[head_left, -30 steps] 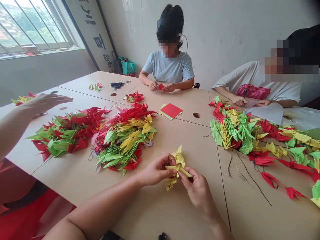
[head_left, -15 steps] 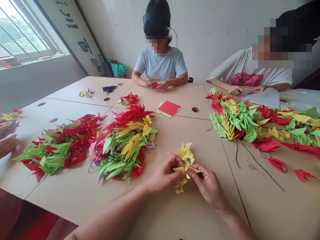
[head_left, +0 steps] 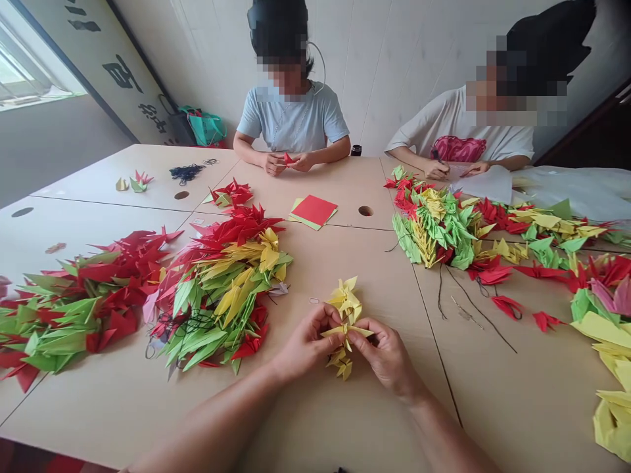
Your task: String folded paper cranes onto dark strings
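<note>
Low over the near middle of the table, my left hand (head_left: 308, 345) and my right hand (head_left: 387, 358) are closed on opposite sides of a yellow paper crane (head_left: 346, 330). Thumbs and fingertips pinch its outstretched wings. More yellow folded cranes (head_left: 346, 301) line up just beyond my fingers, and others (head_left: 341, 364) hang on the near side. They look strung together; the string itself is mostly hidden. Just left of my hands lies a heap of red, green and yellow paper cranes (head_left: 231, 276).
Another crane pile (head_left: 83, 302) lies at the left, with strung cranes (head_left: 438, 217) at the right beside loose black cords (head_left: 480, 309). Square paper sheets (head_left: 318, 210) and dark string (head_left: 186, 173) lie farther back. Across sit a person folding red paper (head_left: 288, 159) and another holding a pen (head_left: 436, 155).
My view has swung right and slightly down, showing more yellow cranes at the right edge. Both hands keep their pinch on the yellow crane. The person opposite has shifted the red paper slightly.
</note>
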The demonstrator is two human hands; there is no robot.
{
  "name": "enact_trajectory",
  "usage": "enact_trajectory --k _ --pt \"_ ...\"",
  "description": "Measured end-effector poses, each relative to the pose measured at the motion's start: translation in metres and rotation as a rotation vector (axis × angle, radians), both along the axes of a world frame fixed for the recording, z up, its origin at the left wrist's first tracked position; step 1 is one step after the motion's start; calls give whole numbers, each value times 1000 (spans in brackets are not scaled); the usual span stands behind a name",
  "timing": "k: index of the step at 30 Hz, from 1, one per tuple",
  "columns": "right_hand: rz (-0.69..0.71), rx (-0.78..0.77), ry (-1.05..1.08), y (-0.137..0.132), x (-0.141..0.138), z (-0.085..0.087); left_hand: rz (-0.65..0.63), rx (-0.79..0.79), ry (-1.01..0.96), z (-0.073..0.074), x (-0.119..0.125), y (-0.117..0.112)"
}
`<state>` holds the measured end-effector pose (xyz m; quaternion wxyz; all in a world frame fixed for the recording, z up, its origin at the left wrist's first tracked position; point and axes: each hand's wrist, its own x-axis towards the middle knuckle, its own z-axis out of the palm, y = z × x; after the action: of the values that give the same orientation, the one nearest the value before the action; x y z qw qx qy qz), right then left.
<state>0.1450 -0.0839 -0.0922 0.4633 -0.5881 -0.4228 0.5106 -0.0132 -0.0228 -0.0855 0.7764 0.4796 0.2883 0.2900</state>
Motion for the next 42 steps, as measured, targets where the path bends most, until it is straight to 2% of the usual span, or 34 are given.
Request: enact_trajectory --k 8,14,25,31,34,36,39,42 --pt "-24 -64 98 -4 -4 -2 -51 40 -4 -2 -5 1" --pt "-63 -107 149 -6 -6 -5 -115 3 -26 -4 -6 0" --pt "-122 -126 244 -6 -7 -1 -77 -25 -20 -6 -4 0" --pt "-215 -99 324 -2 -2 -2 -52 52 -14 -7 -7 3" --pt "-222 -105 357 -1 -1 4 -51 164 73 -3 -8 -2" --pt "-216 -114 368 -1 -2 7 -93 201 142 -1 -8 -5" --pt "-222 -119 359 -2 -2 8 -144 132 166 -1 -7 -7" --pt "-268 -108 319 -1 0 4 -123 37 86 -4 -7 -5"
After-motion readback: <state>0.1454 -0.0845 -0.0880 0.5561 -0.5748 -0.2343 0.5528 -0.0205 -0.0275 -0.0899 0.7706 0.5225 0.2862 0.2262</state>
